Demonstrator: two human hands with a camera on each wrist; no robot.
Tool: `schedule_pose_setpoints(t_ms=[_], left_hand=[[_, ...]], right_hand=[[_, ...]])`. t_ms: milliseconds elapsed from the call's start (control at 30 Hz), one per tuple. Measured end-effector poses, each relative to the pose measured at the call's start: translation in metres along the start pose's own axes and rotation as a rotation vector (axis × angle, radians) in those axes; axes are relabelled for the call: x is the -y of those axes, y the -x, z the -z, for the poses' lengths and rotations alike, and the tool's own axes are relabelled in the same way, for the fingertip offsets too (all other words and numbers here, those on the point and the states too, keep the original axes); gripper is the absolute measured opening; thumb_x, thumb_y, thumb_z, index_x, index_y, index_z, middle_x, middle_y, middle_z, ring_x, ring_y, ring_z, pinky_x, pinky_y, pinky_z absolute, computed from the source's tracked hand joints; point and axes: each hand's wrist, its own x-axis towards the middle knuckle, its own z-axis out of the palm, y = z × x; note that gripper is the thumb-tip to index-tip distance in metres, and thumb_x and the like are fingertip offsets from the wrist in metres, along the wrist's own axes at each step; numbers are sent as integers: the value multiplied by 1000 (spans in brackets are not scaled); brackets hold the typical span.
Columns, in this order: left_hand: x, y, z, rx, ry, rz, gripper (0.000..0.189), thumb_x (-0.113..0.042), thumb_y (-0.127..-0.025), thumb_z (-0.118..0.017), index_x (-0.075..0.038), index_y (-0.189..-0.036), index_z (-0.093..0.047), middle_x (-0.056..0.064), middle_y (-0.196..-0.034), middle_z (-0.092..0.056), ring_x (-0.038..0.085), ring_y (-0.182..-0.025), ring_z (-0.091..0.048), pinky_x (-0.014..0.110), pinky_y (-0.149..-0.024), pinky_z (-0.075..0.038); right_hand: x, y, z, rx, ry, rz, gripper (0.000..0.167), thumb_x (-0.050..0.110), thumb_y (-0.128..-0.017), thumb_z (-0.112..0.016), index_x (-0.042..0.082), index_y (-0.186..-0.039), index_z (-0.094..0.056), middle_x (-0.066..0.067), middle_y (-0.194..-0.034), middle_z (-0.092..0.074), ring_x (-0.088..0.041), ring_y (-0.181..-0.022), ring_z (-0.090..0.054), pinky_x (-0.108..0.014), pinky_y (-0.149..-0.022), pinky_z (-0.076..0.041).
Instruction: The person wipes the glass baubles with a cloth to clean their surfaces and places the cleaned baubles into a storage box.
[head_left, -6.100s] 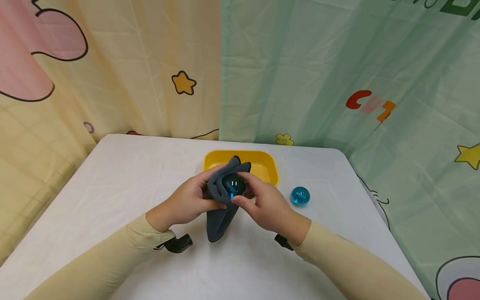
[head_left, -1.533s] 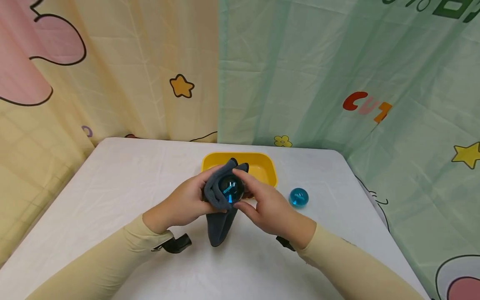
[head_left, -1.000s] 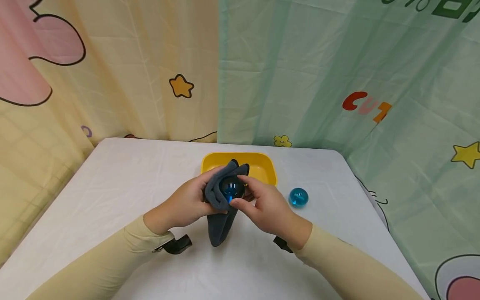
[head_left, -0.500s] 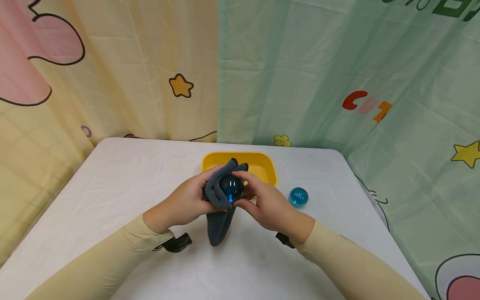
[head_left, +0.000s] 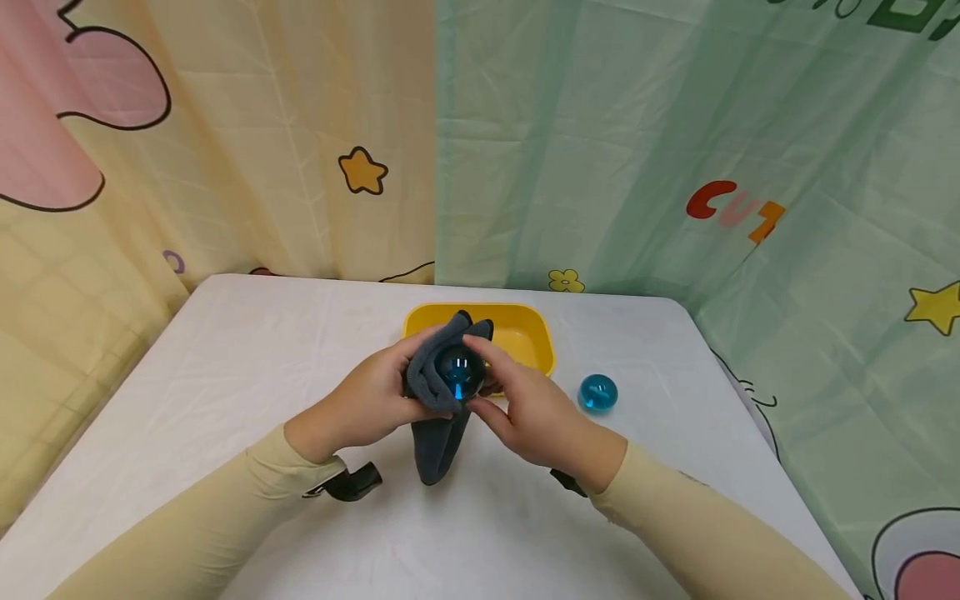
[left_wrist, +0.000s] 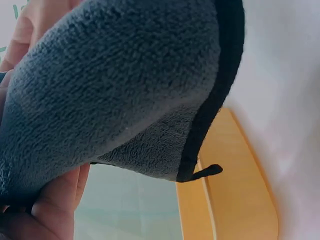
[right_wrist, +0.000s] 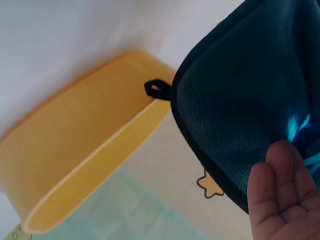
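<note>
Head view: right hand [head_left: 538, 412] pinches ball [head_left: 460, 372] against cloth [head_left: 437, 450].

Table [head_left: 262, 358]: bright, softly shadowed
Held ball [head_left: 460, 372]: white glare spots
Cloth [right_wrist: 235, 100]: dim, right wrist view
Tray [left_wrist: 240, 185]: slightly blurred, left wrist view

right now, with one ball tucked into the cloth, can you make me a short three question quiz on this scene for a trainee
1. Pick one: the tray is A) red, B) yellow, C) green.
2. True or false: both balls rest on the table.
3. Which hand is nearer the loose ball?

Key:
1. B.
2. False; the left hand holds a cloth partly round one ball, and the right hand holds that ball from the other side.
3. The right hand.
</note>
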Motion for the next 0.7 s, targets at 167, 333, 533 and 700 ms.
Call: schedule_pose_setpoints(t_ms=[167, 333, 533, 700], left_hand=[[0, -1, 0, 20, 31, -4, 87, -5, -85, -88, -23, -158, -46, 0, -155, -56, 23, -138, -58, 45, -106, -57], [-1, 0, -2, 4, 22, 12, 86, -5, -85, -87, -23, -158, -46, 1, -152, -58, 23, -136, -59, 44, -103, -59], [1, 1, -4, 4, 0, 16, 84, -6, -85, -88, -26, -157, -47, 0, -150, -60, 23, -135, -60, 45, -103, -59], [2, 1, -1, 5, 10, 15, 86, -6, -85, -88, -26, -158, -46, -1, -154, -57, 23, -137, -59, 48, -105, -58]], right_hand=[[-1, -1, 2, -8, 127, 34, 71, 19, -99, -74, 15, -160, -38, -9, -133, -71, -21, -106, -74, -36, -95, -62], [-3, -3, -2, -2, -132, -152, 68, 26, -100, -74, 10, -157, -40, -3, -100, -75, -15, -81, -67, -27, -73, -60], [-2, -2, -5, -21, -188, -174, 72, 31, -100, -74, 6, -159, -40, -3, -110, -76, -14, -90, -70, -24, -77, -60], [-2, -1, 0, 16, 10, -3, 82, 21, -99, -75, 16, -166, -27, -8, -142, -66, -20, -114, -73, -33, -97, -61]])
